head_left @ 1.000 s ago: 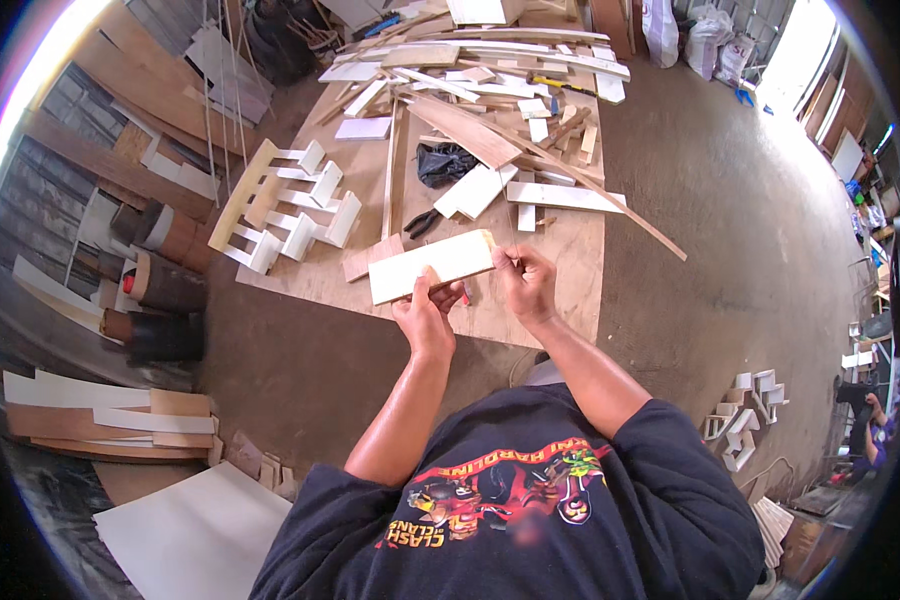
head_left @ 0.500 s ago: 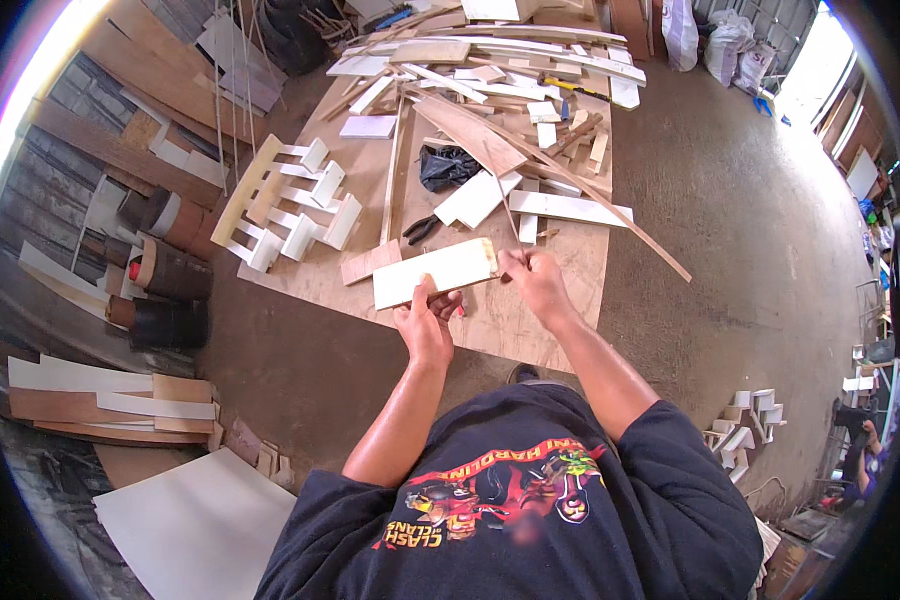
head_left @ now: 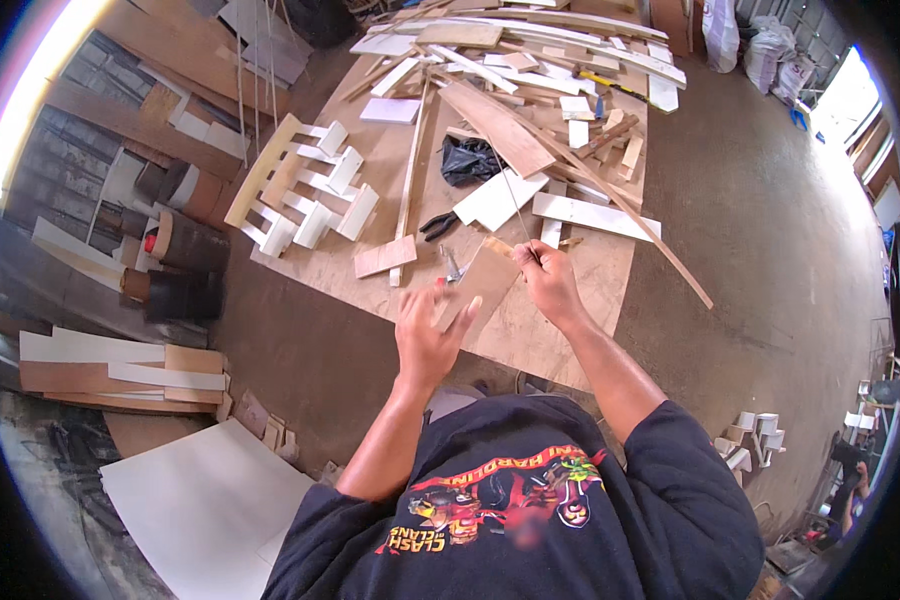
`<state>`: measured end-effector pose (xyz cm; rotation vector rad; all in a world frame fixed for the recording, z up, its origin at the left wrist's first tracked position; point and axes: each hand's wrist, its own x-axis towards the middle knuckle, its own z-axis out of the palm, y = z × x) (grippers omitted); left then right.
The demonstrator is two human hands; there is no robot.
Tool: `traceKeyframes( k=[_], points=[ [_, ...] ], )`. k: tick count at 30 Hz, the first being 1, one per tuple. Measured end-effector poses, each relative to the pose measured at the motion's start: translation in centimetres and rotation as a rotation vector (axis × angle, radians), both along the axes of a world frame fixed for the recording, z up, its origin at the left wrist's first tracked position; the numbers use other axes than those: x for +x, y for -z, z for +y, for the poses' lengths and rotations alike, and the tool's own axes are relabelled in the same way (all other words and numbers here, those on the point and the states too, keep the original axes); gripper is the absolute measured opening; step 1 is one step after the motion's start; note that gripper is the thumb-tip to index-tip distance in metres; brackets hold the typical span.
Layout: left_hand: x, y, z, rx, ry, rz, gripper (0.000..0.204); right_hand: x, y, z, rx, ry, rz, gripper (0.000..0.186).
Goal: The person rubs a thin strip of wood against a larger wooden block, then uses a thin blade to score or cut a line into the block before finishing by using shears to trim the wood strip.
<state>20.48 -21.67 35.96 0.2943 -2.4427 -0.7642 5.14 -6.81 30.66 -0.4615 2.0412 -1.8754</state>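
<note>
The small wooden board point(head_left: 485, 286) is up in the air over the near side of the table point(head_left: 515, 342), tilted, between the person's two hands. I think it is held up there so both hands can get at it easily. The left hand point(head_left: 425, 345) has its thumb and fingers spread wide around the board's lower part; they are blurry, so I cannot tell how tightly they grip. The right hand point(head_left: 553, 288) is curled up, pinching a thin dark rod point(head_left: 517, 208) by the board's top corner. The rod points away over the table, perhaps to keep its long end off the person. The black pliers point(head_left: 438, 226) lie near, maybe for easy reach.
</note>
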Motion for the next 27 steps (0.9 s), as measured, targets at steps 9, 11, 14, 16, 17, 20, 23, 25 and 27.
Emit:
traceKeyframes(
  k=[9, 11, 14, 16, 17, 20, 23, 25, 27],
  points=[
    [-0.5, 4.5, -7.7, 0.619, -0.030, -0.330, 0.046, 2.9, 0.4, -8.2, -0.222, -0.100, -0.352, 0.024],
    [0.7, 5.6, -10.3, 0.629, -0.024, -0.306, 0.046, 4.1, -0.8, -10.2, -0.214, -0.088, -0.397, 0.024],
    [1.5, 5.8, -13.6, 0.678, 0.006, -0.274, 0.046, 5.3, -0.1, -13.2, -0.141, -0.072, -0.306, 0.025],
    [2.0, 5.8, -15.9, 0.713, 0.033, -0.277, 0.046, 6.1, 0.3, -15.1, -0.211, -0.061, -0.399, 0.024],
    [2.0, 5.7, -17.2, 0.706, 0.030, -0.315, 0.045, 6.2, 0.5, -16.0, -0.207, -0.050, -0.399, 0.024],
    [2.5, 6.5, -20.7, 0.773, 0.048, -0.366, 0.044, 6.9, 0.2, -18.6, -0.257, -0.033, -0.465, 0.023],
    [2.4, 6.4, -23.0, 0.902, 0.099, -0.334, 0.041, 8.4, -1.0, -20.4, -0.173, 0.022, -0.328, 0.024],
    [2.1, 6.4, -23.8, 0.965, 0.143, -0.297, 0.040, 9.2, -1.2, -20.9, -0.180, 0.141, -0.189, 0.025],
    [1.6, 7.1, -24.5, 1.088, 0.171, -0.283, 0.038, 9.5, -1.6, -20.8, -0.112, 0.146, -0.180, 0.024]
  ],
)
